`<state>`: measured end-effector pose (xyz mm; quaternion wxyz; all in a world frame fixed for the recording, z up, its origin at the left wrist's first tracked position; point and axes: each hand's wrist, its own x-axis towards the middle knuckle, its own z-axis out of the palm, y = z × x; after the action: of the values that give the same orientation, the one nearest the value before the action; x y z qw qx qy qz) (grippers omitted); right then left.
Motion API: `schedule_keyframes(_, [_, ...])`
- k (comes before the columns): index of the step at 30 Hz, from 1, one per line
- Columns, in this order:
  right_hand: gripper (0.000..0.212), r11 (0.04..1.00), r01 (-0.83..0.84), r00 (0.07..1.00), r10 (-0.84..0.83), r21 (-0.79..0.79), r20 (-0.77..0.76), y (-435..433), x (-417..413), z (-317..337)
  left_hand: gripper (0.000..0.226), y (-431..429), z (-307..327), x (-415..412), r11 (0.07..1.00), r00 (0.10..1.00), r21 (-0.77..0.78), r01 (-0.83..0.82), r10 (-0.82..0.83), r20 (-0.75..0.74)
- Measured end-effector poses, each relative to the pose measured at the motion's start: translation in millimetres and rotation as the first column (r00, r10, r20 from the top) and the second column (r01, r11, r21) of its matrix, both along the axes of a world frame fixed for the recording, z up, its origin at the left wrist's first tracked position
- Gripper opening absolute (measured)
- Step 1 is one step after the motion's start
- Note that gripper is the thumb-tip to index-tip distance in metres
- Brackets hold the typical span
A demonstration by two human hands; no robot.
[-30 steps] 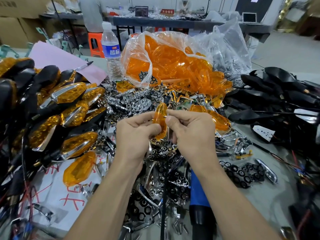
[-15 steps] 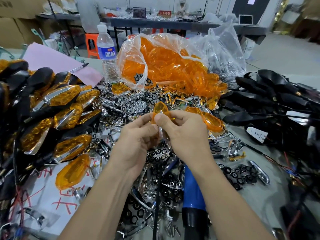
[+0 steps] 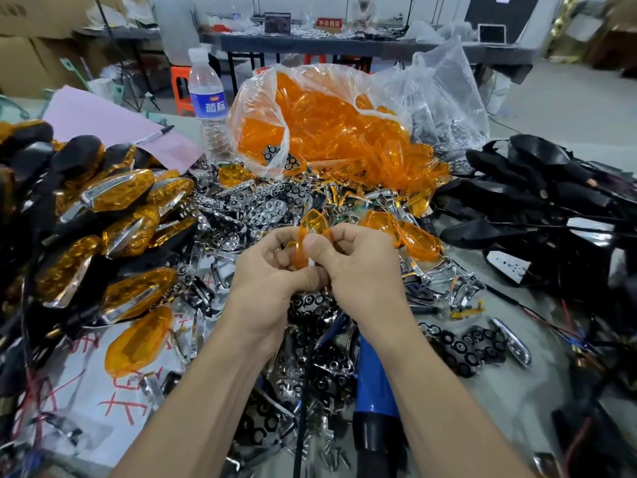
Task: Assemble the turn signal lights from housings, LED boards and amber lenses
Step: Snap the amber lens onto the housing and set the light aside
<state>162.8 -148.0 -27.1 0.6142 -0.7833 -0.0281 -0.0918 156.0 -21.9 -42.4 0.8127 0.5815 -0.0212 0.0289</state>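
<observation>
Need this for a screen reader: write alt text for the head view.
The left hand and right hand pinch an amber lens over a table heaped with chrome parts. Finished lights lie left, black housings right, a bag of lenses behind.

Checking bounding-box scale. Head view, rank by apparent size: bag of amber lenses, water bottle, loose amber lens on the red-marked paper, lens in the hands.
1. bag of amber lenses
2. water bottle
3. loose amber lens and held amber lens: unranked, since the held one is partly covered by the right hand.
</observation>
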Motion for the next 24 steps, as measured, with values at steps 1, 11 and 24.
schedule_keyframes(1, [0.022,1.0,-0.004,1.0,0.004,-0.007,-0.017,0.3,-0.1,0.0,0.051,1.2,-0.2,0.1,1.0,1.0,-0.004,0.0,0.0,-0.002])
schedule_keyframes(11, [0.008,0.984,-0.072,0.995,0.059,-0.163,-0.087,-13.8,0.8,12.8,0.043,-0.6,-3.2,-1.2,0.669,0.94,0.663,-0.335,0.186,0.288])
schedule_keyframes(24, [0.057,0.341,0.014,0.903,-0.407,-0.94,-0.134,-167.9,49.7,38.2,0.07,-8.5,7.7,-15.1,0.55,0.96,0.788,-0.277,0.201,0.197])
